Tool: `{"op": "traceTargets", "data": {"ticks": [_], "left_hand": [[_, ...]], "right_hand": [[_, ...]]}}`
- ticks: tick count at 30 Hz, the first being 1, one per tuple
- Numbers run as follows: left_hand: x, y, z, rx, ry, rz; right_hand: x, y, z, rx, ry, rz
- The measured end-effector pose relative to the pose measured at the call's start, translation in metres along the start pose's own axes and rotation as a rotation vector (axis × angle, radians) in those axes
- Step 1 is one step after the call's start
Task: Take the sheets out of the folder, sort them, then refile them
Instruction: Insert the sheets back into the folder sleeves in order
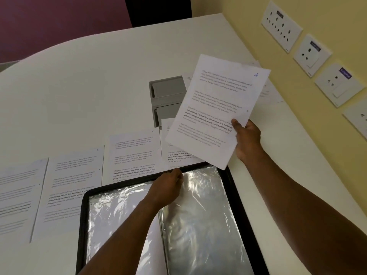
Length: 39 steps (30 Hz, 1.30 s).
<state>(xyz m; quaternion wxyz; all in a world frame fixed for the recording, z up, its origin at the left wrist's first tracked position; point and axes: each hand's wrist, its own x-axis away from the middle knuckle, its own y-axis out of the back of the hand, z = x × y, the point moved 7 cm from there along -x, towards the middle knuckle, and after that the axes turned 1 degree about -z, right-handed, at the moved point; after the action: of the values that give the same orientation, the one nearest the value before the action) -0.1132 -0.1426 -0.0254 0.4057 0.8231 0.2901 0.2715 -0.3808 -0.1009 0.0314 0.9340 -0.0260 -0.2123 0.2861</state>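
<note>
Black-bordered open folder with glossy, crinkled clear plastic sleeves (198, 225) lies flat at the near edge of the matte white worktop (89, 86), slightly rotated. The sleeves throw strong glare; can't tell if any hold paper.

Right hand (247, 135): grip clenched on a thin white printed sheet marked with a blue handwritten "4" (216, 110), thumb on top at its lower right corner. The sheet is held off the worktop, tilted, above the folder's far right corner.

Left hand (168, 185): fingers curled at the folder's far edge, at the top of a sleeve. Can't tell whether it pinches the plastic or just rests there.

Row of white printed sheets laid flat (75, 183) runs along the folder's far and left sides, edges close or slightly overlapping; the sheet nearest the folder is tucked partly under its far edge. More white sheets (270, 92) lie by the right edge against the wall, mostly hidden by the held sheet.

Grey rectangular plastic box unit, two stacked compartments (167, 98), sits mid-worktop, just beyond the row.

Far and left parts of the worktop are bare, with a curved far-left edge. Pale yellow wall (248, 20) on the right carries white socket plates (282, 26). Maroon wall (49, 20) behind.
</note>
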Motion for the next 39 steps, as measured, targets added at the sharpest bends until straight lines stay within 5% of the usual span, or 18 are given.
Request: {"op": "traceTargets", "data": {"ticks": [9,17,29,39], "left_hand": [[0.003,0.002,0.002,0.093,-0.013,-0.046],[0.002,0.012,0.013,0.166,0.032,-0.153],[-0.006,0.005,0.043,0.011,0.11,0.096],[-0.011,0.011,0.056,0.148,0.21,0.033]], "right_hand": [[-0.001,-0.077,-0.051,-0.031,-0.18,0.195],[-0.008,-0.076,-0.076,0.271,-0.207,0.348],[-0.043,-0.061,-0.069,0.479,-0.264,0.521],[-0.03,-0.084,-0.102,0.725,-0.424,0.791]]}}
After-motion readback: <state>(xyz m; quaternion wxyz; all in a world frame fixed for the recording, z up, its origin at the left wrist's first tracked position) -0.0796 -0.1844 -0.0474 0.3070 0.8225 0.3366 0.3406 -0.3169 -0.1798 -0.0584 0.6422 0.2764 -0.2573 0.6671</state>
